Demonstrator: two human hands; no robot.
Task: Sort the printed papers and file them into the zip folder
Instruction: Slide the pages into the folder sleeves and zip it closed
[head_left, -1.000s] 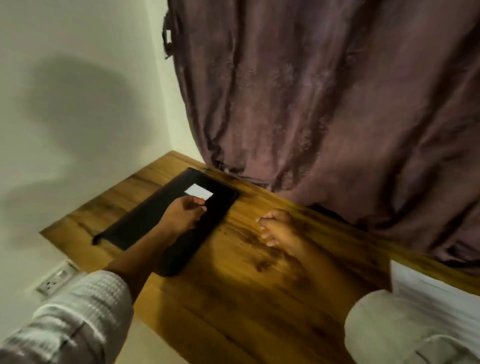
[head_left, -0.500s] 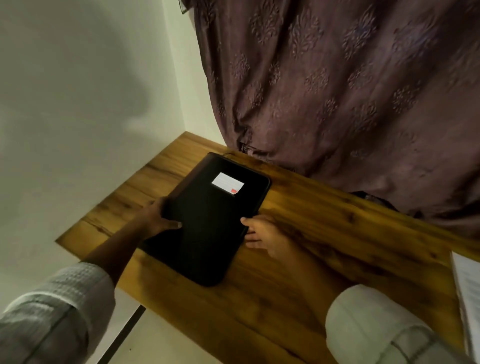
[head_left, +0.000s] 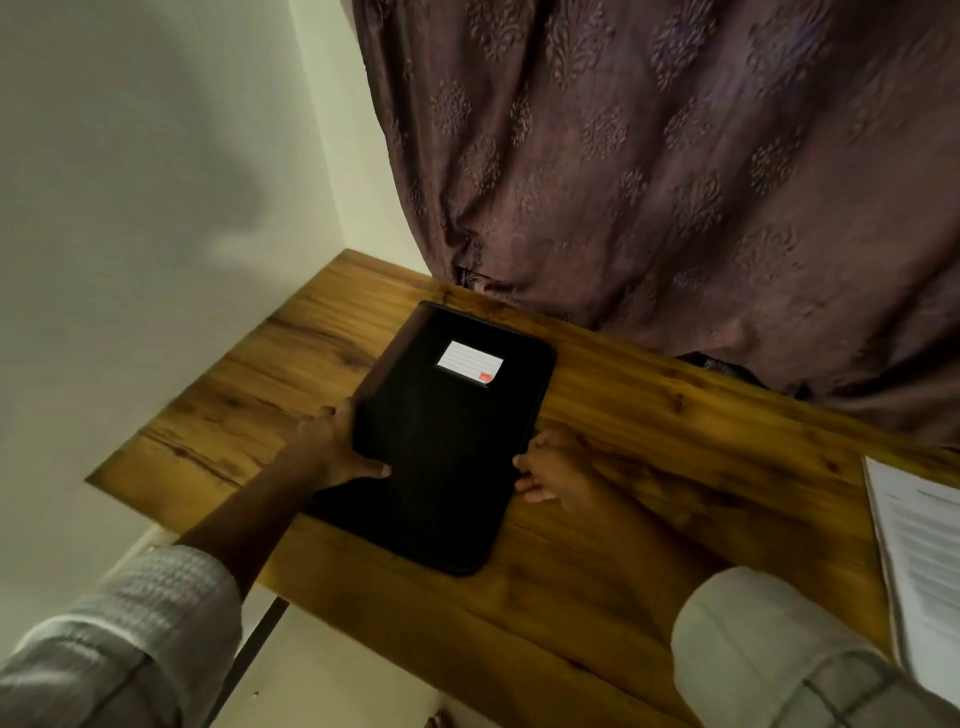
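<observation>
Risk first: the zip folder (head_left: 441, 467) looks closed and lies flat. If the left hand (head_left: 335, 447) lifts or tugs its edge while the right hand (head_left: 553, 470) hunts for the zip pull, the folder may skid across the smooth tabletop (head_left: 649, 519) toward the near edge (nothing else pins it down). The pull itself is not visible, so a fumble there seems likely too.

Left hand: clamped on the folder's left long edge, thumb (head_left: 371, 470) flat on the cover, fingers wrapped round the edge.

Right hand: fingers curled against the folder's right long edge, touching it. Cannot tell if they pinch anything or only rest there.

Folder: black, white label (head_left: 470, 362) at its far end. It sits toward the tabletop's far left corner, far end close to the curtain (head_left: 675, 182).

Printed papers (head_left: 924, 561): stacked at the tabletop's right edge, well apart from the folder. None filed yet (judging by the closed folder).

Pale wall (head_left: 156, 182) beyond the left edge.
</observation>
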